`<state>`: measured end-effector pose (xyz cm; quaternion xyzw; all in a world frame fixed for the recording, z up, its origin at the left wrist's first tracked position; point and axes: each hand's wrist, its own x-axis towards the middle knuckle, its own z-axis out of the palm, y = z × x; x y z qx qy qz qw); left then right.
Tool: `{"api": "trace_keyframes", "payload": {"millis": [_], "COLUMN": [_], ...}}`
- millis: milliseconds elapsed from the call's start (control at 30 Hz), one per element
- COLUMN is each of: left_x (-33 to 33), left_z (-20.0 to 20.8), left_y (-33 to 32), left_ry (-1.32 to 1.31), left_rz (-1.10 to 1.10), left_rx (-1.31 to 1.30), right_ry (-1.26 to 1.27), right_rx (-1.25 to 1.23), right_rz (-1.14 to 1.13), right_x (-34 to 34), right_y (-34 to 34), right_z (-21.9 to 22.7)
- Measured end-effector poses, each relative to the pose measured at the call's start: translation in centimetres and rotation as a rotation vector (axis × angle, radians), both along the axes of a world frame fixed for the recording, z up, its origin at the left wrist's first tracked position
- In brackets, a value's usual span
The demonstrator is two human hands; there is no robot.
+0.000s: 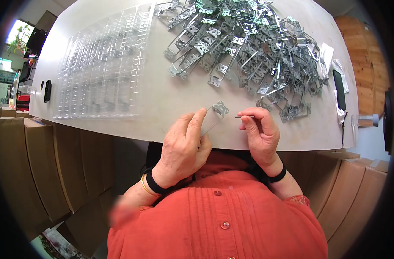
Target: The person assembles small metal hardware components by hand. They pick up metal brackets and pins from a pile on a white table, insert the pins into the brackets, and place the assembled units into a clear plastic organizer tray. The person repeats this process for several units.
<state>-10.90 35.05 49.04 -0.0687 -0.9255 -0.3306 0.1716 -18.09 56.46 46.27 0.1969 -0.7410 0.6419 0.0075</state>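
Near the table's front edge, my left hand (183, 140) is closed on a thin metal bracket (221, 108), whose flat perforated end plate sticks out past the fingertips toward the right. My right hand (262, 131) pinches a small, thin dark rod (243, 116) between thumb and fingers, its tip pointing left at the bracket. A gap separates the rod from the bracket. Beyond both hands lies a large heap of similar metal brackets (248, 52), tangled together; its nearest pieces lie just past my right hand.
Clear plastic trays (104, 69) with rows of compartments lie on the table (162, 99) at the left. A small black object (47, 91) sits at the left edge. At the right are a dark phone-like slab (339, 90) and white wrappers (325, 58). Cardboard boxes (39, 159) flank the table.
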Motion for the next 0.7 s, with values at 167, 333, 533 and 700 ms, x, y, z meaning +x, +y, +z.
{"api": "trace_keyframes", "payload": {"millis": [167, 333, 533, 700], "left_x": [0.02, -0.14, -0.10, -0.11], "left_z": [-0.52, -0.57, -0.65, -0.87], "left_y": [0.07, -0.09, -0.18, -0.33], "left_ry": [0.004, 0.013, 0.008, 0.021], "left_rz": [-0.060, -0.079, -0.089, -0.094], "left_rx": [0.108, 0.127, 0.134, 0.130], "right_ry": [0.042, 0.077, 0.063, 0.094], "right_rx": [-0.002, 0.051, 0.116, 0.165], "right_rz": [-0.010, -0.023, -0.039, -0.035], "right_x": [-0.19, -0.21, -0.33, -0.30], "right_y": [-0.25, -0.65, -0.77, -0.71], "right_z": [0.04, 0.07, 0.23, 0.38]}}
